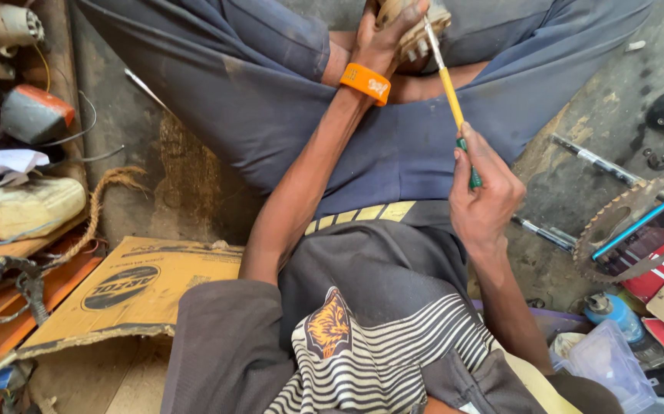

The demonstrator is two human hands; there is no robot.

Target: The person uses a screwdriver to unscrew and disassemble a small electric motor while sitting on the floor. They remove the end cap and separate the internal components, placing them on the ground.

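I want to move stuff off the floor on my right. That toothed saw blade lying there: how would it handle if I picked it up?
The circular saw blade looks like rusty metal, so probably stiff and fairly heavy for its thinness. Its teeth ring the whole rim, so gripping the edge would likely bite. A blue-edged flat thing seems to lie on it and might slide off if it is tilted.

Screwdriver (452, 96): long, slim; yellow shaft section, green handle end, bare metal tip. Held slanted, tip up and away, meeting part (416, 31) at top edge, above lap.

Part: small, pale, metallic, ribbed or toothed edge; mostly covered by fingers, exact shape unclear. Sits between knees, touching screwdriver tip.
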